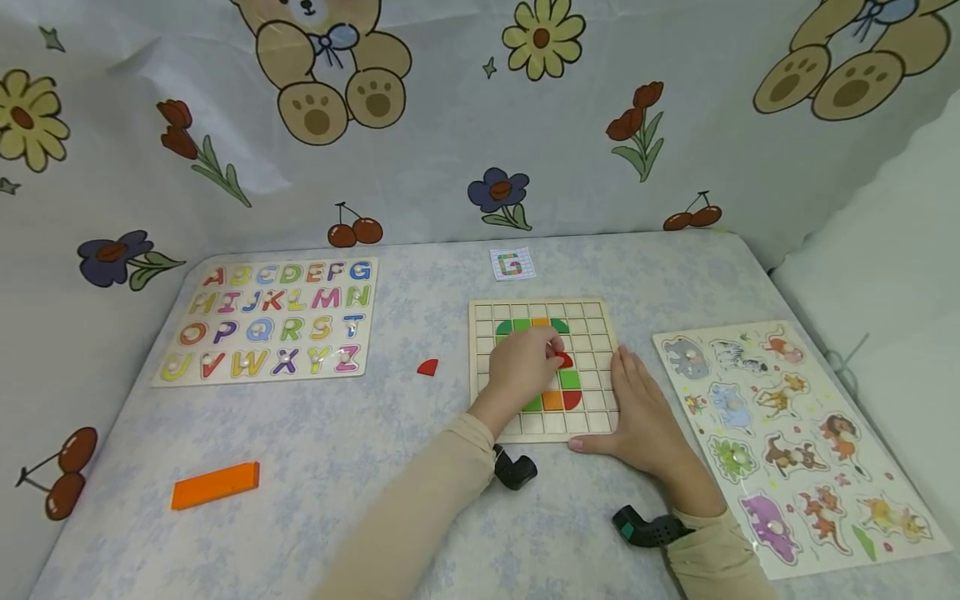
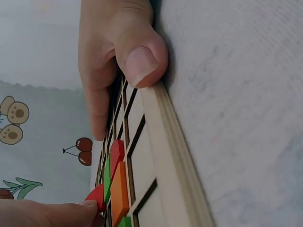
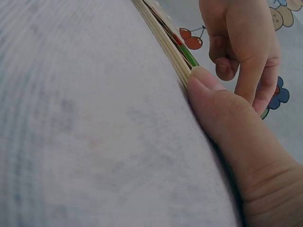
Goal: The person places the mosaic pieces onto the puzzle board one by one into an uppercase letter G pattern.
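A wooden grid board [image 1: 597,329] lies in the middle of the table with green, orange and red tiles on it. My left hand [image 1: 519,368] reaches over the board and pinches a red quarter-circle tile [image 2: 97,196] between thumb and finger, just above a green square tile [image 1: 570,380]. Some tiles are hidden under that hand. At the board's lower right corner rests my right hand [image 1: 647,421], fingers straight along the right side and thumb [image 3: 206,80] against the near edge. Another red quarter-circle tile [image 1: 427,367] lies loose left of the board.
A small pattern card [image 1: 513,264] lies behind the board. An alphabet puzzle [image 1: 273,325] is at the back left, an animal puzzle [image 1: 798,450] at the right. An orange bar [image 1: 215,486] lies at the front left. Black wrist devices [image 1: 651,528] are worn on both arms.
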Tool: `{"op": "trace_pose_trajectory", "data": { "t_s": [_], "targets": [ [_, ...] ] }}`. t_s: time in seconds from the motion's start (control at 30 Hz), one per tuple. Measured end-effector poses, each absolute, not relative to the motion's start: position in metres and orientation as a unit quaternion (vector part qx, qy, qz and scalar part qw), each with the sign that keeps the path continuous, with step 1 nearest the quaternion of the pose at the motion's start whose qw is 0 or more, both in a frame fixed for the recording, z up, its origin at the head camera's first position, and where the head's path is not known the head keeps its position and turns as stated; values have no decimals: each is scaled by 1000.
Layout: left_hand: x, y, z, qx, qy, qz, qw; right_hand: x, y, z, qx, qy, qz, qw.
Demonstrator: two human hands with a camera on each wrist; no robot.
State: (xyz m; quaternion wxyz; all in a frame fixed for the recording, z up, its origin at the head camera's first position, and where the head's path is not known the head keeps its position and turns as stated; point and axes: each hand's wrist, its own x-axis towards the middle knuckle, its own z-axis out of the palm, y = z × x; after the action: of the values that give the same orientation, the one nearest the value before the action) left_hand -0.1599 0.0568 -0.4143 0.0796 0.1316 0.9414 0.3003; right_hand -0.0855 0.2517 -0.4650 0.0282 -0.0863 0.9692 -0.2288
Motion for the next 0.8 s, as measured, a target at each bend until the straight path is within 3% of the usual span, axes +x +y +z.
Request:
{"op": "trace_pose_trajectory", "data": {
  "t_s": [0.8],
  "targets": [
    [-152, 46, -414, 154, 944, 276, 100, -83, 250, -462, -86, 968, -236, 24]
  ]
}}
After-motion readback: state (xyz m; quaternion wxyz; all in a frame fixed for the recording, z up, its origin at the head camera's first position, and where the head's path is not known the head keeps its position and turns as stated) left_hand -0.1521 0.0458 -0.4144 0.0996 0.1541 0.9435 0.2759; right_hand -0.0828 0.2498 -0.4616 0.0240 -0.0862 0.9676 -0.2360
